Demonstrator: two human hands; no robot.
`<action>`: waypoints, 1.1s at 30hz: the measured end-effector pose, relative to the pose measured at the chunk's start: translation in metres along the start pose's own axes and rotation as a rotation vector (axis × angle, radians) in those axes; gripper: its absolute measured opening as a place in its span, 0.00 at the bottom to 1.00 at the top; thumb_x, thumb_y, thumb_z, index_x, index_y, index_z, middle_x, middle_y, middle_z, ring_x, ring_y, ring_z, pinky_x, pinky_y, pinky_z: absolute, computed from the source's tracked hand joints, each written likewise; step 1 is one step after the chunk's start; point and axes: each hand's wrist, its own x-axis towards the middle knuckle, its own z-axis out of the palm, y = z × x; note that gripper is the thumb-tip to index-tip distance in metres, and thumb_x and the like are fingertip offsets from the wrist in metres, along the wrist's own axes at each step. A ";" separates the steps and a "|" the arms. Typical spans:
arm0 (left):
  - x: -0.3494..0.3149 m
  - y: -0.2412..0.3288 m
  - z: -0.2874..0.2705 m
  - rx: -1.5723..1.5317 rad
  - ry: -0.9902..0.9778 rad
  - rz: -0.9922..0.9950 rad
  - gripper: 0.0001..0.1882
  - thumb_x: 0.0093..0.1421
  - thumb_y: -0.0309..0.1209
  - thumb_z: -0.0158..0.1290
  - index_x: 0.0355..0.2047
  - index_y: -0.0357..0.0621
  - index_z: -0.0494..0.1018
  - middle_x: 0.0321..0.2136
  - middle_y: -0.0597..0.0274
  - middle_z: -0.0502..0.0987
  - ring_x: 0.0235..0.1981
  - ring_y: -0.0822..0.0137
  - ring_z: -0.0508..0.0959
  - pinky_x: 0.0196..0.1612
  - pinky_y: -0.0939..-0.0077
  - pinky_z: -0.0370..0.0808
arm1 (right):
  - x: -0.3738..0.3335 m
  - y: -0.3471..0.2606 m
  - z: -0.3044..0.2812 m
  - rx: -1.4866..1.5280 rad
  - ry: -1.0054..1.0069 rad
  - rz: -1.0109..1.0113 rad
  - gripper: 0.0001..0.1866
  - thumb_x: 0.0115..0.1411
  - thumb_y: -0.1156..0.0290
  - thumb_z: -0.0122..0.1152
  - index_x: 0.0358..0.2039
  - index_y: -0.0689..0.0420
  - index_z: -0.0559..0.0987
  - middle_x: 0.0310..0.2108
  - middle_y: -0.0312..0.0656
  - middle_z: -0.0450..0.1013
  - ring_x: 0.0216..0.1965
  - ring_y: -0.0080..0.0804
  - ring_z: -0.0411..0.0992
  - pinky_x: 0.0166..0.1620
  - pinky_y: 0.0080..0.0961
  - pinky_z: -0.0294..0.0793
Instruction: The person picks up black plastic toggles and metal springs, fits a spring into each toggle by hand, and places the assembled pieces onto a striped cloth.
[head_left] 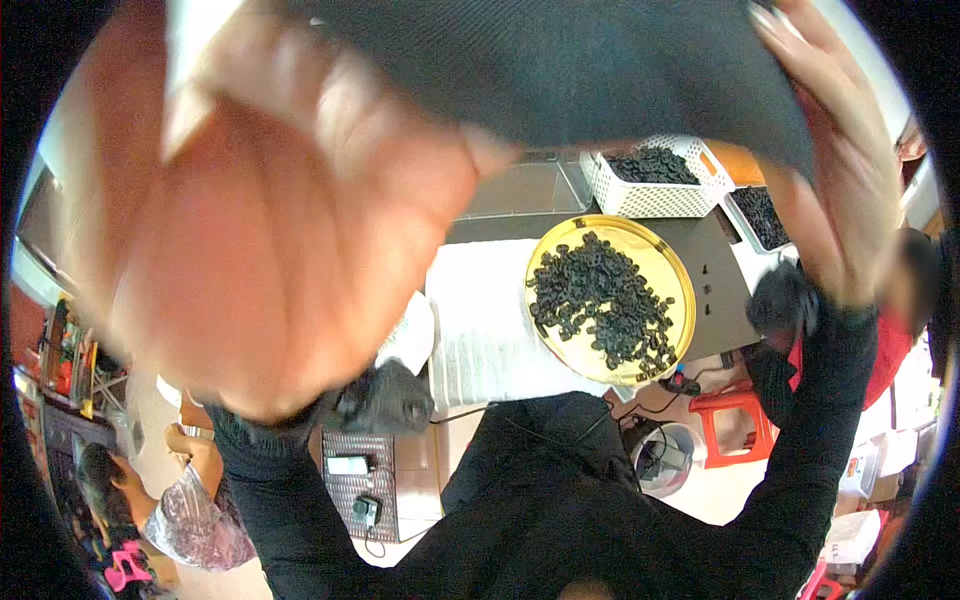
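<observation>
Progress is limited: black parts (600, 290) lie heaped, unfinished by my judgement, on the round yellow tray (668, 258), while the raised right hand (835, 150) curls against the overhead black fabric panel (600, 80), and neither its grip nor the blurred left hand's (290, 230) can be told.

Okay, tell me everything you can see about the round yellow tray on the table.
The yellow tray is round and shallow with a raised rim; its shiny golden surface could be metal or plastic. It holds many small black pieces, heaped mostly left of centre and toward the near side, leaving the upper right bare. It sits partly over a white sheet and partly over the dark tabletop. The left hand and right hand appear clear of it.
</observation>
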 end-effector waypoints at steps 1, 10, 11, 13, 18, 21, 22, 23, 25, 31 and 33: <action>-0.004 0.006 0.001 0.037 0.032 -0.010 0.26 0.65 0.50 0.45 0.58 0.48 0.67 0.56 0.50 0.70 0.61 0.51 0.65 0.61 0.36 0.55 | 0.015 0.029 -0.004 0.213 -0.085 0.014 0.19 0.60 0.76 0.50 0.51 0.70 0.65 0.42 0.53 0.73 0.39 0.30 0.77 0.45 0.26 0.79; 0.069 -0.022 -0.102 0.230 0.637 0.049 0.43 0.62 0.57 0.47 0.59 0.30 0.49 0.55 0.33 0.55 0.56 0.38 0.61 0.59 0.38 0.61 | 0.181 0.204 -0.032 0.235 -0.088 0.072 0.17 0.58 0.76 0.61 0.49 0.58 0.74 0.32 0.36 0.75 0.32 0.19 0.75 0.28 0.16 0.75; 0.070 -0.023 -0.115 0.265 0.690 0.050 0.46 0.61 0.58 0.47 0.61 0.30 0.46 0.58 0.32 0.52 0.58 0.38 0.60 0.60 0.39 0.61 | 0.189 0.221 -0.023 0.224 -0.054 0.124 0.18 0.58 0.76 0.61 0.50 0.58 0.74 0.32 0.36 0.75 0.31 0.20 0.75 0.28 0.17 0.74; 0.067 -0.018 -0.160 0.268 0.644 0.006 0.45 0.63 0.56 0.47 0.62 0.29 0.44 0.59 0.34 0.51 0.58 0.42 0.60 0.60 0.42 0.61 | 0.199 0.240 -0.008 0.181 -0.038 0.150 0.19 0.58 0.77 0.60 0.51 0.60 0.72 0.34 0.42 0.74 0.31 0.26 0.74 0.28 0.21 0.75; 0.071 -0.037 -0.216 0.305 0.845 -0.044 0.54 0.62 0.49 0.53 0.66 0.35 0.27 0.63 0.29 0.40 0.61 0.40 0.59 0.59 0.47 0.66 | 0.229 0.290 0.005 0.060 0.091 0.220 0.19 0.58 0.80 0.58 0.51 0.63 0.71 0.32 0.45 0.75 0.29 0.26 0.74 0.26 0.20 0.70; 0.065 -0.031 -0.233 0.397 0.888 -0.077 0.51 0.61 0.47 0.55 0.66 0.30 0.33 0.61 0.28 0.46 0.57 0.43 0.66 0.54 0.54 0.71 | 0.242 0.317 0.015 -0.101 0.097 0.198 0.19 0.57 0.78 0.60 0.50 0.64 0.73 0.32 0.46 0.75 0.29 0.29 0.74 0.28 0.23 0.72; 0.064 -0.029 -0.239 0.392 0.891 -0.079 0.51 0.61 0.47 0.55 0.66 0.30 0.33 0.61 0.28 0.46 0.57 0.43 0.66 0.54 0.54 0.71 | 0.248 0.328 0.009 -0.105 0.096 0.202 0.19 0.57 0.78 0.60 0.50 0.64 0.73 0.32 0.46 0.75 0.29 0.29 0.74 0.28 0.23 0.72; 0.063 -0.026 -0.246 0.489 0.865 -0.053 0.47 0.61 0.44 0.56 0.64 0.26 0.41 0.59 0.30 0.52 0.52 0.47 0.70 0.51 0.58 0.73 | 0.253 0.338 -0.001 -0.274 0.034 0.112 0.20 0.56 0.72 0.61 0.48 0.66 0.74 0.34 0.50 0.76 0.33 0.34 0.75 0.33 0.27 0.74; 0.052 -0.014 -0.255 0.593 0.858 -0.030 0.44 0.60 0.42 0.58 0.62 0.23 0.48 0.57 0.33 0.58 0.47 0.51 0.73 0.48 0.62 0.75 | 0.252 0.349 -0.011 -0.430 -0.047 0.028 0.22 0.55 0.67 0.62 0.46 0.69 0.75 0.35 0.54 0.77 0.36 0.39 0.76 0.39 0.31 0.75; -0.010 0.029 -0.275 1.076 1.171 -0.273 0.28 0.61 0.32 0.55 0.56 0.26 0.63 0.51 0.45 0.69 0.41 0.58 0.74 0.43 0.69 0.73 | 0.211 0.344 -0.034 -0.481 -0.051 -0.039 0.30 0.57 0.51 0.61 0.47 0.67 0.75 0.38 0.55 0.77 0.37 0.42 0.76 0.41 0.34 0.74; -0.025 0.025 -0.280 1.116 1.224 -0.319 0.27 0.60 0.31 0.55 0.55 0.26 0.64 0.46 0.48 0.73 0.38 0.61 0.75 0.40 0.72 0.73 | 0.200 0.356 -0.039 -0.509 -0.043 -0.073 0.34 0.58 0.46 0.59 0.49 0.66 0.74 0.36 0.51 0.75 0.32 0.36 0.75 0.37 0.28 0.74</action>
